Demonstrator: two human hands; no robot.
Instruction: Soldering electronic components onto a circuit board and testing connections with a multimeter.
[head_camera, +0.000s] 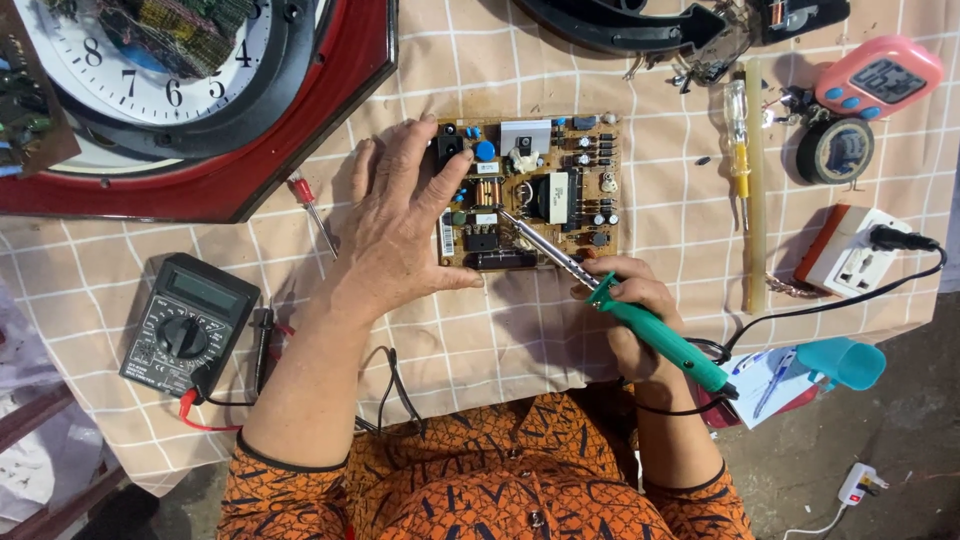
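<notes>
A brown circuit board (545, 195) with capacitors, a transformer and a heat sink lies flat on the checked cloth. My left hand (395, 220) rests palm down on the board's left edge, fingers spread over it. My right hand (630, 315) grips a green-handled soldering iron (655, 335). Its metal tip points up and left and touches the middle of the board. The iron's black cord runs off to the right.
A black multimeter (185, 325) with red and black leads sits at the left. A red-framed wall clock (190, 90) fills the upper left, with a small red screwdriver (312, 210) beside it. To the right are a yellow tester screwdriver (738, 150), black tape roll (835, 150), pink timer (878, 75) and white socket (855, 255).
</notes>
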